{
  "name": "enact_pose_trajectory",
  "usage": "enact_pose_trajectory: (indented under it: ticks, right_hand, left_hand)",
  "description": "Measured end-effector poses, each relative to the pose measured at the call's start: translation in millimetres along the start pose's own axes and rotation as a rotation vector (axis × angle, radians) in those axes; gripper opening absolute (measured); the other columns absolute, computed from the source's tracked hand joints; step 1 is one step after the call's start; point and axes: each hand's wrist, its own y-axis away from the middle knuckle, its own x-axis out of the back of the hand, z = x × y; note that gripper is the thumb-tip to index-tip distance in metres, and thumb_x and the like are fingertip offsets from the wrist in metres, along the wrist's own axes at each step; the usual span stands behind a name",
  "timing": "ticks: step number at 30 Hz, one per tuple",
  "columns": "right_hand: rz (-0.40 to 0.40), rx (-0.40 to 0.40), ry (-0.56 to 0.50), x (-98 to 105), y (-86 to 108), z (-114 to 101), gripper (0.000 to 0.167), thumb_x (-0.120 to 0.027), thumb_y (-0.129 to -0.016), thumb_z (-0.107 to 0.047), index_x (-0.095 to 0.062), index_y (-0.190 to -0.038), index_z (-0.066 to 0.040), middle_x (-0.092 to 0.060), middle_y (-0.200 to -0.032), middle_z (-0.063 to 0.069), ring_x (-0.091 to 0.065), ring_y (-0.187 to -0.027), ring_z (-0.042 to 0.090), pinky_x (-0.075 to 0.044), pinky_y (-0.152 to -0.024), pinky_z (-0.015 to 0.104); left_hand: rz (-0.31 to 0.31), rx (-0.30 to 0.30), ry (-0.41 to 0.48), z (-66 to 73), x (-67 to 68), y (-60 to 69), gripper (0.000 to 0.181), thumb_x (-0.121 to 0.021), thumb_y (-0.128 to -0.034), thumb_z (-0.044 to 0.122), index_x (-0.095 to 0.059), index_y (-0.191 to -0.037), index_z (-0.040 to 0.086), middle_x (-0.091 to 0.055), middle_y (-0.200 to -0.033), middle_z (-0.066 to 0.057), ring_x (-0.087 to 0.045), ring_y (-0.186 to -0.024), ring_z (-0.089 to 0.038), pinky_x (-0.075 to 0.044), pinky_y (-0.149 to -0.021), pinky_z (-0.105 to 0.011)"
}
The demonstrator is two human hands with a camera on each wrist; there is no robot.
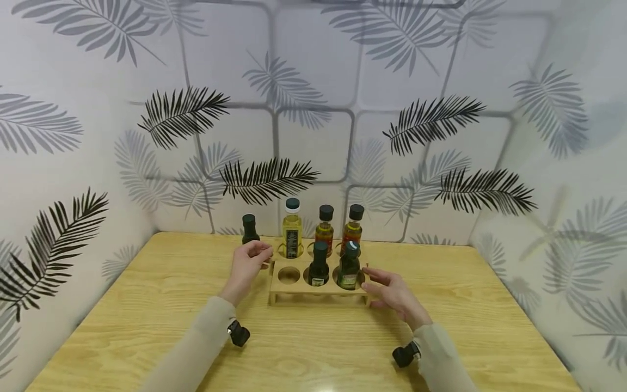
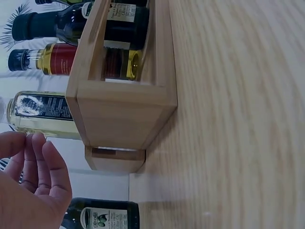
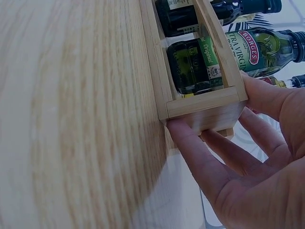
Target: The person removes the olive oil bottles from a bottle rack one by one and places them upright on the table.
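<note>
My left hand (image 1: 251, 264) hovers at the left end of a two-tier wooden bottle rack (image 1: 296, 289), fingers loosely bent with nothing between them. Left of the rack, a dark bottle with an olive label (image 2: 112, 217) stands on the table, partly hidden by that hand in the head view. My right hand (image 1: 392, 294) touches the rack's right end, fingers mostly straight and thumb at its upper edge. A green-labelled olive oil bottle (image 3: 243, 50) and a dark bottle (image 1: 319, 267) sit in the front row; the front-left hole (image 1: 289, 275) holds no bottle.
In the rack's back row stand a pale yellow oil bottle (image 1: 292, 234) and two red-labelled bottles with black caps, one in the middle (image 1: 324, 231) and one on the right (image 1: 352, 231). Behind the wooden table (image 1: 313, 343) rises a leaf-patterned wall (image 1: 313, 141).
</note>
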Motion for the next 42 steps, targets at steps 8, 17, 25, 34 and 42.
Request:
enact_pose_trajectory:
  ticks: [8, 17, 25, 34, 42]
  right_hand:
    - [-0.012, 0.008, -0.015, 1, 0.4, 4, 0.053, -0.067, -0.094, -0.017, -0.051, -0.144, -0.012, -0.035, -0.153, 0.025, -0.053, -0.127, 0.034, -0.059, -0.081, 0.041]
    - [-0.021, 0.017, -0.008, 5, 2.4, 2, 0.054, -0.066, -0.095, -0.017, -0.049, -0.146, -0.011, -0.033, -0.154, 0.026, -0.049, -0.131, 0.038, -0.058, -0.083, 0.043]
    - [-0.028, 0.015, -0.003, 2, 0.9, 2, 0.054, -0.066, -0.095, -0.018, -0.049, -0.146, -0.012, -0.034, -0.154, 0.025, -0.049, -0.131, 0.038, -0.058, -0.084, 0.044]
    - [-0.039, 0.016, -0.011, 2, 1.6, 2, 0.055, -0.066, -0.095, -0.019, -0.047, -0.147, -0.012, -0.032, -0.155, 0.026, -0.046, -0.133, 0.041, -0.057, -0.087, 0.046]
    - [-0.046, 0.009, 0.000, 0, 1.9, 1, 0.056, -0.066, -0.095, -0.019, -0.047, -0.147, -0.012, -0.033, -0.155, 0.025, -0.046, -0.134, 0.040, -0.057, -0.086, 0.044]
  left_hand:
    - [-0.051, 0.019, 0.047, 2.0, -15.6, 4.2, 0.022, -0.065, -0.0950, 0.008, -0.065, -0.111, -0.006, -0.068, -0.096, -0.022, -0.065, -0.078, -0.023, -0.056, -0.071, -0.038]
    - [-0.066, -0.011, 0.089, 4.1, -39.2, 9.6, 0.023, -0.067, -0.0936, 0.009, -0.068, -0.110, -0.006, -0.068, -0.100, -0.023, -0.067, -0.078, -0.020, -0.057, -0.071, -0.034]
    - [-0.127, -0.051, 0.062, 0.8, -53.6, 13.8, 0.024, -0.069, -0.0925, 0.012, -0.070, -0.110, -0.003, -0.069, -0.097, -0.016, -0.067, -0.085, -0.025, -0.058, -0.073, -0.039]
    - [-0.182, -0.086, 0.059, -0.4, -63.0, 17.4, 0.024, -0.070, -0.0925, 0.015, -0.071, -0.114, 0.005, -0.070, -0.102, -0.010, -0.063, -0.082, -0.018, -0.054, -0.068, -0.032]
    - [-0.247, -0.102, -0.004, 1.7, -67.4, 23.0, 0.037, -0.075, -0.0879, 0.028, -0.069, -0.122, 0.015, -0.069, -0.117, -0.005, -0.065, -0.104, -0.018, -0.055, -0.089, -0.039]
